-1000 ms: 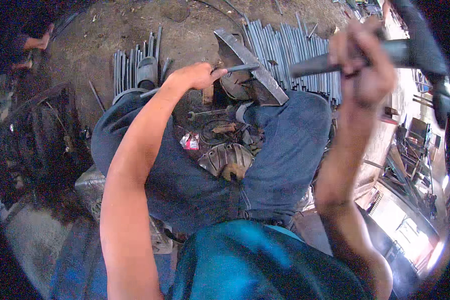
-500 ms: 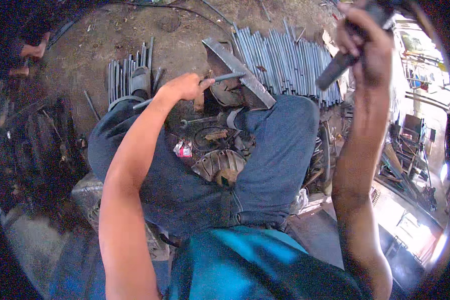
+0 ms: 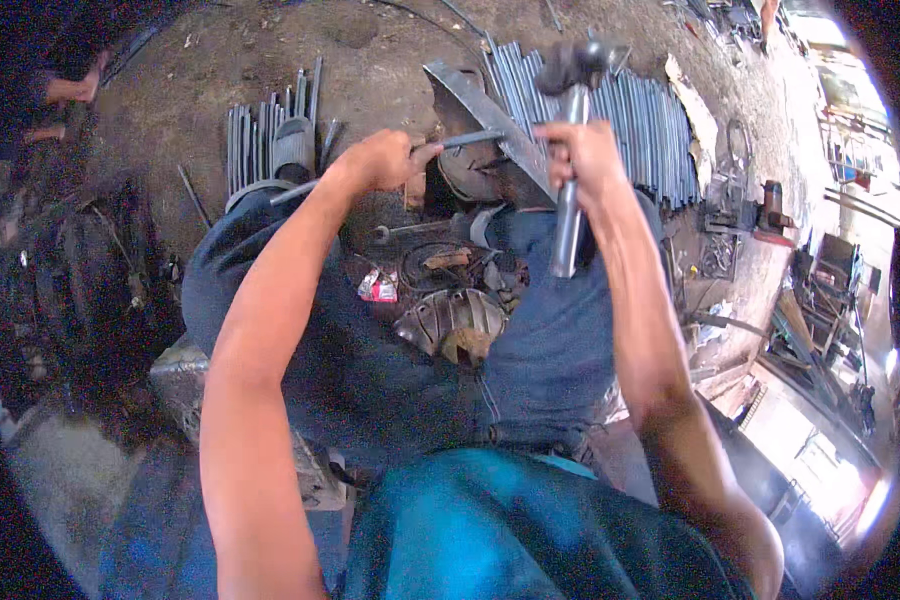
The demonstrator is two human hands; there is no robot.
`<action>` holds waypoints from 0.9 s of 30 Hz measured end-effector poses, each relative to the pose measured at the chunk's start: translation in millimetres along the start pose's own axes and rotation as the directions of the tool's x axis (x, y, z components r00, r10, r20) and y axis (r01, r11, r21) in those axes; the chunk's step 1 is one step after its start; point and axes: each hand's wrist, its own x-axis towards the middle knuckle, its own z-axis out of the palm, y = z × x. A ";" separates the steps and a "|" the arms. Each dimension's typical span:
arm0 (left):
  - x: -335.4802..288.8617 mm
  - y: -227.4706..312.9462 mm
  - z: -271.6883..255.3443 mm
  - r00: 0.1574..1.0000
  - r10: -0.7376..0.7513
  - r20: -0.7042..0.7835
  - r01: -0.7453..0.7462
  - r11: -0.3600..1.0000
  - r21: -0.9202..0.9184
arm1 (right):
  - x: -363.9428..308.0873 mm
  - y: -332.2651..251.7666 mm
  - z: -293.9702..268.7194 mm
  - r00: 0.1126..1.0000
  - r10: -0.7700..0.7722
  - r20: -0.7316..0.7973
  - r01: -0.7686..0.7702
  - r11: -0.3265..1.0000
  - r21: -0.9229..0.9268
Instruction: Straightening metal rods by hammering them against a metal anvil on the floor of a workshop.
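My left hand is closed around a thin metal rod, which slants up to the right. The rod's far end meets the edge of a steel angle bar lying tilted in front of me. My right hand grips a hammer by its metal handle. The dark hammer head is raised at the top of the handle, to the right of the angle bar and slightly blurred. Between my legs lie a wrench and a ribbed metal casting.
Many grey rods lie side by side beyond the angle bar. A smaller row of rods lies near my sandalled left foot. A red and white packet is between my legs. Another person's foot shows at far left.
The hammer in my right hand has come down and left from the upper right, toward the angle bar. My left hand keeps the rod in nearly the same place; the view has shifted slightly.
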 end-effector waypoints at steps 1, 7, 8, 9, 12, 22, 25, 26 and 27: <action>1.5 -0.2 7.2 0.996 0.030 -0.089 -0.031 0.999 -0.015 | -6.6 -21.8 -3.5 0.988 -0.148 0.032 0.147 0.989 0.030; 26.5 6.7 23.2 0.997 0.004 -0.073 -0.004 1.000 -0.003 | -55.2 -165.7 -50.3 0.662 -0.724 0.194 0.733 0.679 0.037; 24.1 3.0 23.7 1.000 -0.006 -0.029 0.006 1.000 0.010 | -64.1 -168.3 -41.8 0.665 -0.718 0.204 0.727 0.685 0.040; 22.5 -1.9 26.7 0.999 -0.020 -0.025 0.020 1.000 0.002 | -74.6 -166.1 -30.9 0.593 -0.763 0.259 0.765 0.633 0.113; 24.6 -13.0 33.8 0.999 -0.015 -0.049 0.015 1.000 -0.010 | -67.3 -104.7 -1.3 0.588 -0.805 0.085 0.784 0.592 0.185; 17.2 6.7 4.8 0.998 -0.051 0.042 0.052 0.998 -0.036 | 2.9 -4.4 -13.5 0.995 -0.032 0.090 0.014 0.980 0.196; 23.3 1.6 24.2 0.993 -0.064 -0.095 0.058 0.996 -0.067 | -26.2 -79.3 -18.7 0.912 -0.390 0.131 0.380 0.920 0.094; 24.6 -2.1 27.6 0.994 -0.072 -0.086 0.066 0.995 -0.072 | -28.5 -101.3 -27.5 0.848 -0.498 0.181 0.492 0.867 0.079; 26.0 -8.8 30.5 0.993 -0.037 -0.113 0.028 0.996 -0.084 | -40.4 -124.3 -27.2 0.736 -0.627 0.255 0.636 0.769 0.053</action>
